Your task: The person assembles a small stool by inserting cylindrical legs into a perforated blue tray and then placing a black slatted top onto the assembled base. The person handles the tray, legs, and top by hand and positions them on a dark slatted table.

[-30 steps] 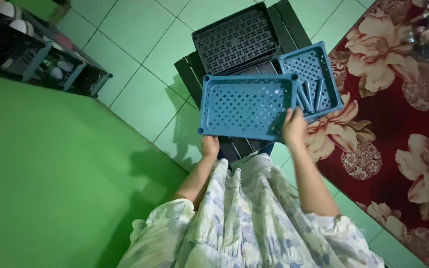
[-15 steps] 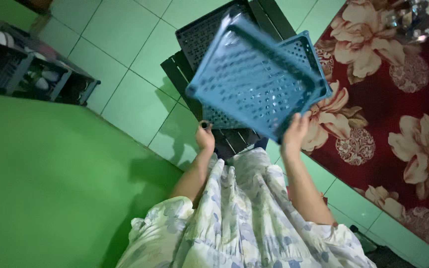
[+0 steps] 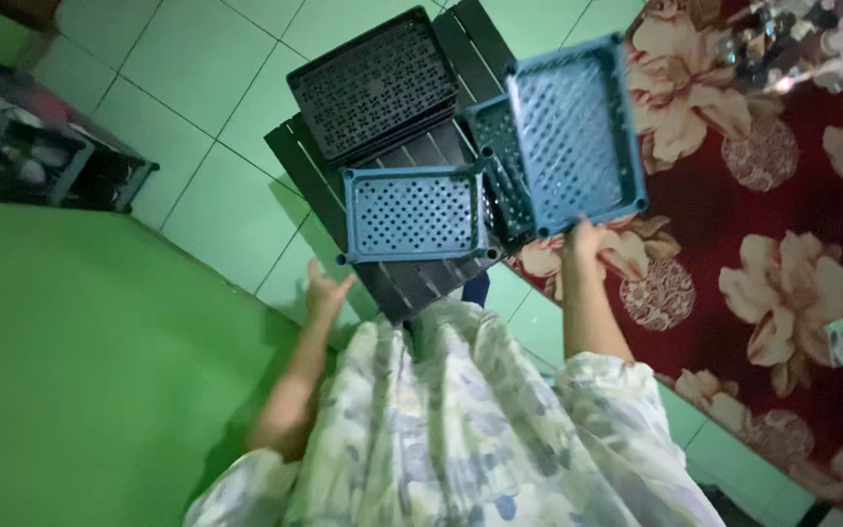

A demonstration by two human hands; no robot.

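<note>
Blue perforated plastic: the right hand [image 3: 585,239] pinches 1 tray [image 3: 578,132] by its near edge, tilted up just right of the dark slatted table [image 3: 412,283]. The left hand [image 3: 326,288] hangs open, gripping nothing, off the table's near-left corner. A second blue tray [image 3: 414,213] lies flat on the table. With 1 edge held, the raised tray could slip or knock the black trays [image 3: 375,83] stacked at the table's far side.

Right hand [image 3: 584,244] lifts a blue perforated tray [image 3: 578,132] by its edge; left hand [image 3: 324,293] hangs empty
</note>
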